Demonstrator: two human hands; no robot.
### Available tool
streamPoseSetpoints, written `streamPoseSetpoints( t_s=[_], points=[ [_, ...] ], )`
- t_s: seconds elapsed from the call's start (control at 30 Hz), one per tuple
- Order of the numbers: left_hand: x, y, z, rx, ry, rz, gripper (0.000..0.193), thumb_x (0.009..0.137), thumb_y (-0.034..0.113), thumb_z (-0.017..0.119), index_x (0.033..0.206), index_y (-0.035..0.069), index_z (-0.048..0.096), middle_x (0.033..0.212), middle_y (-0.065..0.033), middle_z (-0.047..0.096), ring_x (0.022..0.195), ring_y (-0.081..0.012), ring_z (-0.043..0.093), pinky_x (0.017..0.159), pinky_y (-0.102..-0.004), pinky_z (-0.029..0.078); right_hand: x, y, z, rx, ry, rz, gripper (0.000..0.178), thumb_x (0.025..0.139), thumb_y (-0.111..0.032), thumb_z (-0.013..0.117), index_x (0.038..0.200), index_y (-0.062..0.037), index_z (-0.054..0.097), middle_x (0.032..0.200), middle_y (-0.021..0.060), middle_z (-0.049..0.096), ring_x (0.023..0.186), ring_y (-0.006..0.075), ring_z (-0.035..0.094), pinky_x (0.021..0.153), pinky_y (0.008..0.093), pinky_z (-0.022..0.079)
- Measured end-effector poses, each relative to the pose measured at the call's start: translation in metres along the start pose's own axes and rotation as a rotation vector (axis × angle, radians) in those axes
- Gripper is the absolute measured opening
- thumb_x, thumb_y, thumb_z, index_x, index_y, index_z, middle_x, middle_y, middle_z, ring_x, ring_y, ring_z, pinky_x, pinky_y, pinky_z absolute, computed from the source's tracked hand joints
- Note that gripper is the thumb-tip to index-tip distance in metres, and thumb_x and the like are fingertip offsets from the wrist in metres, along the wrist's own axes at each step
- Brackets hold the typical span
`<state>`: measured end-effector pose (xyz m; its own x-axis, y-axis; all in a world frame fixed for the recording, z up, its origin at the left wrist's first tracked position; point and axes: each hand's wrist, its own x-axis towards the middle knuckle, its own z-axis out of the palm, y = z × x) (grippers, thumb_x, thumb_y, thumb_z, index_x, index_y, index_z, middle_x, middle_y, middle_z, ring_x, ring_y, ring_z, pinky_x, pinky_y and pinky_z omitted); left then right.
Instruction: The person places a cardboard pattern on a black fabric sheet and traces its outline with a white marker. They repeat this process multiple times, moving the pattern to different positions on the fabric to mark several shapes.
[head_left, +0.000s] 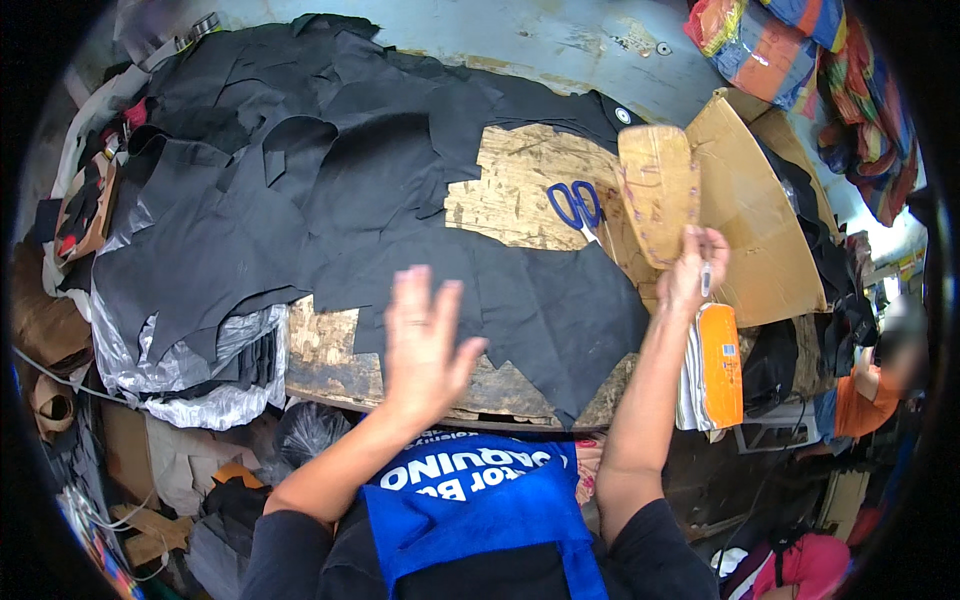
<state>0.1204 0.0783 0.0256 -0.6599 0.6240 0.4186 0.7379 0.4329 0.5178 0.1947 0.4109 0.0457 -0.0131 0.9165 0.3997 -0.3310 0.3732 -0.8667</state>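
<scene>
My left hand (424, 350) is open, fingers spread, over a piece of black leather (540, 310) near the table's front edge. I cannot tell whether it touches. My right hand (692, 268) grips the lower end of a tan, tapered flat template (658, 190), marked along its edge, and holds it up at the right. A small pale object (706, 280), perhaps a pen or marker, also shows in that hand. Blue-handled scissors (576, 205) lie on the bare wood left of the template, their blades partly hidden.
Large overlapping sheets of black leather (250, 190) cover most of the worn wooden table (510, 180). An open cardboard box (745, 220) stands at the right, above an orange-covered booklet (718, 365). A person in orange (868, 402) is at the far right.
</scene>
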Motion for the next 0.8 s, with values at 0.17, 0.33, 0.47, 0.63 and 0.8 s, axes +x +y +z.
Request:
streamPoseSetpoints(
  t_s=[0.17,0.33,0.47,0.63,0.8],
  points=[
    [0.023,0.027,0.058,0.145,-0.398,0.058,0.074,0.091,0.046,0.048,0.141,-0.004,0.028,0.150,-0.0259,0.017,0.141,-0.0379,0.012,0.111,-0.0540,0.015,-0.084,0.038,0.045,0.211,0.013,0.380,0.022,0.078,0.004,0.067,0.093,-0.0050,0.052,0.085,0.0019,0.055,0.079,0.0107,0.051,0.075,0.0250,0.043],
    [0.019,0.008,0.050,0.193,-0.481,-0.017,0.076,0.094,0.052,0.034,0.142,-0.006,0.023,0.152,-0.0221,0.016,0.143,-0.0311,0.011,0.113,-0.0522,0.009,-0.095,0.058,0.032,0.095,-0.152,0.171,0.018,0.080,0.004,0.060,0.093,-0.0027,0.050,0.086,0.0032,0.056,0.079,0.0102,0.053,0.076,0.0231,0.042],
    [0.018,-0.020,0.025,0.254,-0.471,-0.146,0.072,0.095,0.046,0.035,0.143,-0.006,0.020,0.152,-0.0217,0.015,0.143,-0.0304,0.010,0.114,-0.0483,0.008,-0.091,0.060,0.027,0.142,-0.157,0.214,0.018,0.079,0.005,0.059,0.093,-0.0025,0.051,0.086,0.0033,0.056,0.078,0.0101,0.053,0.076,0.0216,0.041],
    [0.007,-0.056,-0.008,0.272,-0.365,-0.093,0.055,0.096,0.032,0.040,0.139,-0.001,0.035,0.148,-0.0169,0.031,0.139,-0.0278,0.026,0.111,-0.0524,0.017,-0.091,0.048,0.028,0.208,-0.283,0.281,0.019,0.077,0.006,0.057,0.093,-0.0033,0.052,0.088,0.0031,0.057,0.079,0.0099,0.054,0.075,0.0237,0.044],
    [0.001,-0.076,-0.015,-0.644,0.198,-0.387,0.040,0.100,0.021,0.040,0.133,-0.001,0.043,0.106,-0.0171,0.066,0.101,-0.0200,0.062,0.090,-0.0299,0.046,-0.098,0.006,0.049,0.220,-0.948,0.312,0.019,0.071,0.003,0.061,0.089,-0.0039,0.055,0.091,0.0032,0.060,0.080,0.0094,0.056,0.074,0.0240,0.045]
  ],
)
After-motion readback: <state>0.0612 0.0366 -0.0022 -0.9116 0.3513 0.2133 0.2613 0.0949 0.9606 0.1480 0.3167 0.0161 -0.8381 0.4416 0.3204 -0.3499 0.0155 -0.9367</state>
